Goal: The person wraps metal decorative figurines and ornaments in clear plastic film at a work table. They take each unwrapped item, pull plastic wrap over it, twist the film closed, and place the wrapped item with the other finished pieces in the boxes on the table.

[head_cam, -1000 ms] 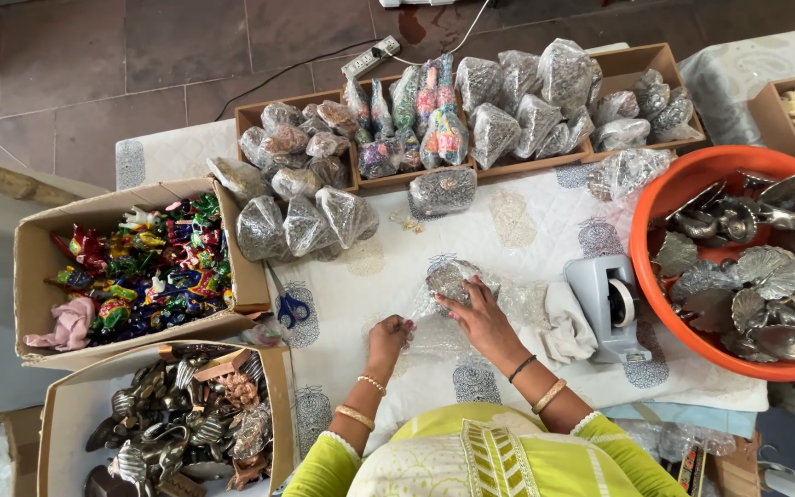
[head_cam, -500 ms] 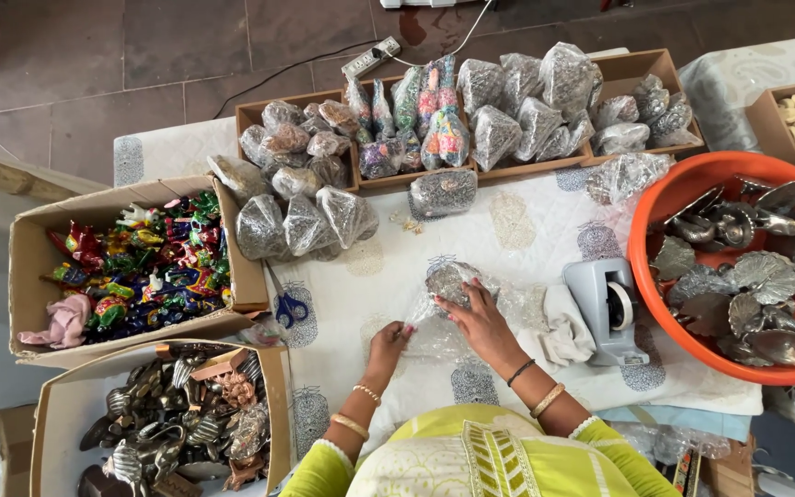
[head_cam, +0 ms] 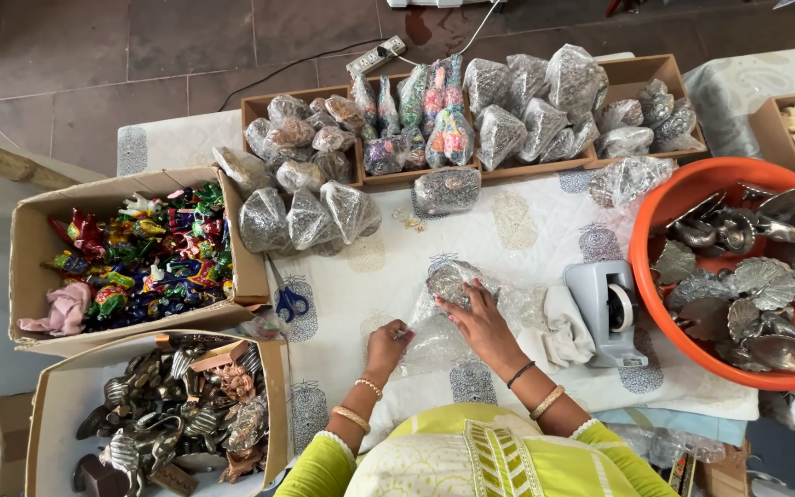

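1. Left hand (head_cam: 386,342): rests on the surface (head_cam: 526,230) at the near edge of a clear plastic wrap (head_cam: 434,336); grip pinched together on a small item, probably a strip of tape, too small to tell.
2. Right hand (head_cam: 473,317): palm down, fingers spread and pressing on a silver metal piece (head_cam: 453,279) that lies on the wrap at mid-surface; grip not closed round it.
3. Step in hand, by judgement: bagging or wrapping one piece. The next move calls for folding the wrap over the piece and holding it shut while it is sealed.
4. Tape dispenser (head_cam: 604,308): grey, just right of the right hand, beside a white cloth (head_cam: 563,333).
5. Scissors (head_cam: 289,296): blue-handled, left of the wrap.
6. Orange tub (head_cam: 664,216): right, holds unwrapped metal pieces.
7. Cardboard boxes (head_cam: 25,239): left, with coloured figurines and dark metal figures.
8. Far trays (head_cam: 641,69): rows of already bagged items.
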